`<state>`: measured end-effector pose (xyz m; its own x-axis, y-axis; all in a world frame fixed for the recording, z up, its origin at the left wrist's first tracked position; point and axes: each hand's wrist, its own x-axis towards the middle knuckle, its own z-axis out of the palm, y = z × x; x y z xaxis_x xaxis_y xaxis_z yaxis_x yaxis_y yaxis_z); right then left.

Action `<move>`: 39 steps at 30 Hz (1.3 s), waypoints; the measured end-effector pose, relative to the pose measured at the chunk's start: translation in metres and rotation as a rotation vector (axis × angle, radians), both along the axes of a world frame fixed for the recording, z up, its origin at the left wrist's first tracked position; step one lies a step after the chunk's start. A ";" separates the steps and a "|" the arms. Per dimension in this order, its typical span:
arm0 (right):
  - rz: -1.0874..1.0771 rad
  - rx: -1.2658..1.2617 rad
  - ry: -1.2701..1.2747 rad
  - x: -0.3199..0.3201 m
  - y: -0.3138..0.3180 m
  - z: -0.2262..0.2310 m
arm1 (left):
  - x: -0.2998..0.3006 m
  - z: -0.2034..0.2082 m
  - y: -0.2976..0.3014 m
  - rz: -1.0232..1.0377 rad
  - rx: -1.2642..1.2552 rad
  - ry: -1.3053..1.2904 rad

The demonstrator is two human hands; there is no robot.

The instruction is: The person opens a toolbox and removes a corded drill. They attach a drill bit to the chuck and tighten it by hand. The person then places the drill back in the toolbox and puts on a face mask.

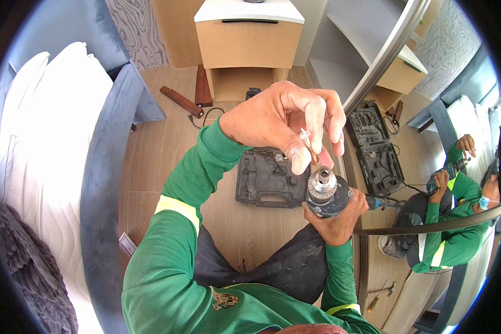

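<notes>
- One screw [308,146] is sitting pinched in my left hand [284,119], just beside the chuck [322,188].
- Remotely, I'm seeing my right hand [341,220] gripping the drill [330,208], overlapping the case's [270,183] right edge.

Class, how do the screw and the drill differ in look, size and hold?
The screw is slim and golden; the drill is dark with a silver chuck. The screw is far smaller than the drill. The left hand pinches the screw; the right hand grips the drill. Both are hand-held.
</notes>
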<state>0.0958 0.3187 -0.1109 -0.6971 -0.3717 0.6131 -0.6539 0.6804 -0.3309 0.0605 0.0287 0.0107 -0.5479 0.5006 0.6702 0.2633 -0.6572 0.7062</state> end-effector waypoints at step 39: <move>0.229 -0.358 -1.075 -0.040 0.092 -0.160 | -0.048 -0.342 0.084 0.554 0.142 -0.999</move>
